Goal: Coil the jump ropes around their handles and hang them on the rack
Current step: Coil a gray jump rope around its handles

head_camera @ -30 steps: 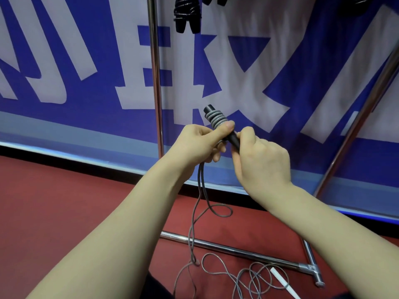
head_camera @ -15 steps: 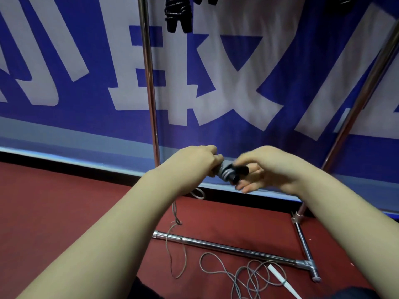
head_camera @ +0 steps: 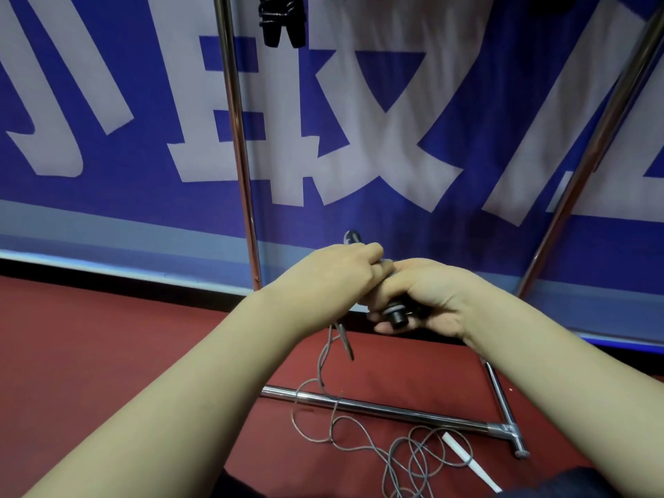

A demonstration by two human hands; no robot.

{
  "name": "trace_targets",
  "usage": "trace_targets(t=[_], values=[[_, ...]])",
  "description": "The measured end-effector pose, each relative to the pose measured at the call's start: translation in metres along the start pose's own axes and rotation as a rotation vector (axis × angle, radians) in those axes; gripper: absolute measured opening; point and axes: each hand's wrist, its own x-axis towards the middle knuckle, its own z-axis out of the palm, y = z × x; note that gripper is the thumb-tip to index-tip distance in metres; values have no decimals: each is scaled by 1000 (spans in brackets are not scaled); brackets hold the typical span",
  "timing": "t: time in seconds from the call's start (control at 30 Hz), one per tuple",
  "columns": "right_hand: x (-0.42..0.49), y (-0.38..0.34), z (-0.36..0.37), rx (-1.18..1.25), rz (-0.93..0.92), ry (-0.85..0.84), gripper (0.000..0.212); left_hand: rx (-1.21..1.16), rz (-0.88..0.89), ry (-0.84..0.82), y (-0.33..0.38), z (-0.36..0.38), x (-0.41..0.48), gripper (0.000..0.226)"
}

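Banner [head_camera: 107, 217] in blue with white characters backs a red floor [head_camera: 90, 354]. The rack's left upright [head_camera: 237, 138] stands just left of the hands, and coiled black ropes [head_camera: 284, 19] hang above. The left hand [head_camera: 337, 278] curls round the upper part of the handle [head_camera: 397, 315]. The right hand [head_camera: 431, 296] grips its lower end, and fingers hide most of it. The grey rope [head_camera: 327, 348] drops across the base bar [head_camera: 395, 411] to loose loops beside a white handle [head_camera: 467, 461]. The right upright [head_camera: 593, 156] slants at the edge.

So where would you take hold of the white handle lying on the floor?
Probably mid-shaft on the white handle, from above, fingers across its width: it lies flat and slim on the red floor, and grey rope loops cross its far end.
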Motion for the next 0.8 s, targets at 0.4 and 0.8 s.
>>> trace_targets(t=[0.4, 0.8], values=[[-7, -18, -5, 97, -431, 261, 29, -1428, -357, 439, -4, -14, -2, 15], [-9, -15, -8, 55, -454, 140, 71, -1173, -269, 209, -22, -21, -9, 9]])
